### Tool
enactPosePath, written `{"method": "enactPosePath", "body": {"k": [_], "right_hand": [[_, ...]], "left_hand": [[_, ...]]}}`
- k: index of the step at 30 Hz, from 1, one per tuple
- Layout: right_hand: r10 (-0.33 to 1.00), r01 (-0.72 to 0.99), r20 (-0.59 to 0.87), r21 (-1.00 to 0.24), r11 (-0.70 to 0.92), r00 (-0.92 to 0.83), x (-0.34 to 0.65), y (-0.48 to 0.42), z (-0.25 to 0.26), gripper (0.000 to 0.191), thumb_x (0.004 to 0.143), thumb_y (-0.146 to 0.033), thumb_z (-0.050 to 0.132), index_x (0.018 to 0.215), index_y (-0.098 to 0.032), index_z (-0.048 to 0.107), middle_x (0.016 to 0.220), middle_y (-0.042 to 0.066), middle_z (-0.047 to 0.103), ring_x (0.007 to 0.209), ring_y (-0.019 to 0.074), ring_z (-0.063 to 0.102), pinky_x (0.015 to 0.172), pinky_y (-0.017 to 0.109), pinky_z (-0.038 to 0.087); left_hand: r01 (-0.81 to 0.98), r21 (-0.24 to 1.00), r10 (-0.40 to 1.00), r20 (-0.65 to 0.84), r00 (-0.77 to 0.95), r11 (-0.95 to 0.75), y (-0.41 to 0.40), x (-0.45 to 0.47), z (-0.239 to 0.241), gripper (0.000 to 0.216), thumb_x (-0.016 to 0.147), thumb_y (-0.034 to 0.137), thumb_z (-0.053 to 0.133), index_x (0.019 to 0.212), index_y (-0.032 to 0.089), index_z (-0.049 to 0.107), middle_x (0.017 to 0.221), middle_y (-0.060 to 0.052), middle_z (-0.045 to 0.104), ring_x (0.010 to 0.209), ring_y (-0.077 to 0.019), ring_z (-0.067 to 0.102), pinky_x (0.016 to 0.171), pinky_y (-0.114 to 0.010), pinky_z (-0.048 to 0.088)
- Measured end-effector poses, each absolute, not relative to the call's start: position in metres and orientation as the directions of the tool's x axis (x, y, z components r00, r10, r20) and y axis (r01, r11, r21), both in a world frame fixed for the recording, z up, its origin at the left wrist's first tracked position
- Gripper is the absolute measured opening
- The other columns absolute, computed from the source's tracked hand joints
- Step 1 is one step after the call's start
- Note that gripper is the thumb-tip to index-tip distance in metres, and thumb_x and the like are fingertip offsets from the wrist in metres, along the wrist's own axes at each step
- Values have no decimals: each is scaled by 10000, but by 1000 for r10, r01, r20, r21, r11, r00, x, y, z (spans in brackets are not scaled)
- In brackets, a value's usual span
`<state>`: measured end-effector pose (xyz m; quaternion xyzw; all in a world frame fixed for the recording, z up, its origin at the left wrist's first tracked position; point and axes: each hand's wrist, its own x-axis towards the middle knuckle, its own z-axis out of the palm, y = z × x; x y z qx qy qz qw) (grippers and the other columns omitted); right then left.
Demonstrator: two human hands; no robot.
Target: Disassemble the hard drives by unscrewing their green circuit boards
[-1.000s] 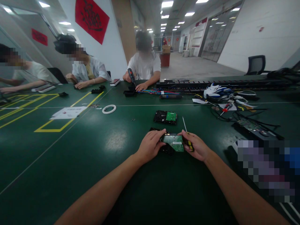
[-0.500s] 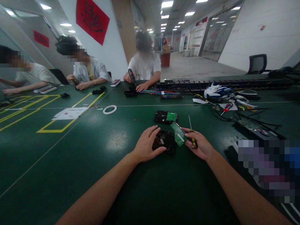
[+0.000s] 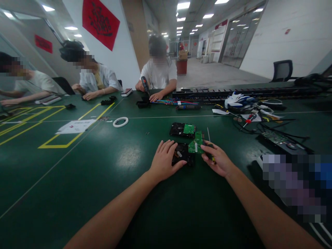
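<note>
In the head view an opened black hard drive (image 3: pixel 182 154) lies on the green table. My left hand (image 3: pixel 164 159) spans its left side, thumb at the near edge and fingers at the far edge. A green circuit board (image 3: pixel 197 142) is pinched in my right hand (image 3: pixel 217 159) and overlaps the drive's right part; whether they touch I cannot tell. The same hand also keeps a screwdriver (image 3: pixel 213 159) with a black and yellow handle, its thin shaft pointing up and away. Just beyond lies a second hard drive (image 3: pixel 178 129) with its green board showing.
Small screws (image 3: pixel 147 133) and a white tape roll (image 3: pixel 120 122) lie to the left. Gloves (image 3: pixel 237 100), a red screwdriver (image 3: pixel 249 119) and another board-bearing device (image 3: pixel 284 140) are at right. Across the table a person holds a power screwdriver (image 3: pixel 145 84) near coloured wires (image 3: pixel 168 102).
The circuit board has turned in my right hand and moved slightly left, over the drive's right part. My left hand stays at the drive, which now lies a little higher in view.
</note>
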<state>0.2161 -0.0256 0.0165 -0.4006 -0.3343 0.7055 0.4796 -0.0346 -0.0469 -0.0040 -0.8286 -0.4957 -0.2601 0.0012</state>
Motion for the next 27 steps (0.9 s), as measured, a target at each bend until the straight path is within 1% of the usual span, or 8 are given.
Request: {"method": "enactPosePath", "body": {"k": [5,10,13,17,20,22,24,27], "right_hand": [[948,-390,-232,-870,-302,-217,214,-27,17,420,735,-251,870,1034,-217,577,750,-22,603,494,56,495,342,166,212],[949,-446,-199,-846,-293,-246,213,-28,13,294,750,-213,850,916,-175,611,839,67,707,511,55,534,364,155,248],[937,-440,-189,-843,-308,-294,213,-29,14,232,771,-198,830,906,-163,645,936,106,736,514,55,550,368,170,257],[929,-433,-125,-857,-279,-349,214,-29,15,190,811,-249,801,939,-153,698,1108,153,722,848,198,711,377,188,249],[929,-457,-110,-846,-275,-354,214,-28,15,218,854,-365,758,936,-167,722,1177,153,702,1005,262,703,371,187,226],[936,-459,-118,-846,-269,-331,214,-28,14,250,876,-410,726,923,-164,738,1205,153,690,940,227,698,366,188,230],[949,-435,-139,-863,-257,-283,215,-27,13,252,877,-398,728,898,-147,749,1181,156,694,743,136,644,362,189,238],[960,-367,-175,-897,-247,-219,215,-26,10,191,820,-319,800,873,-143,750,1063,118,713,498,24,401,364,192,214]], "left_hand": [[767,265,754,527,392,-584,-48,-34,0,450,970,442,544,1363,222,531,1258,-93,652,1214,-253,591,1210,-524,329],[715,277,698,597,395,-642,-44,-36,-5,356,962,354,585,1290,218,579,1133,-72,691,1093,-233,633,1143,-524,412],[698,273,673,627,393,-662,-43,-38,-5,201,971,260,557,1151,228,641,1090,-46,699,1046,-204,639,1126,-505,427],[678,273,655,639,403,-683,-44,-39,-3,115,953,208,560,1002,224,663,1052,-36,697,1018,-191,639,1112,-491,441],[669,274,650,641,408,-690,-44,-38,-3,104,948,204,569,989,219,664,1048,-38,691,1021,-188,636,1107,-477,446],[668,273,649,640,410,-692,-44,-38,-3,100,947,208,577,993,217,665,1052,-39,689,1029,-188,634,1108,-472,446],[670,273,649,642,408,-691,-44,-38,-4,100,950,214,581,998,219,668,1058,-42,688,1033,-190,635,1106,-475,446],[661,280,648,641,412,-696,-44,-39,-3,86,957,259,601,1001,227,668,1057,-39,692,1028,-192,642,1097,-476,453]]}}
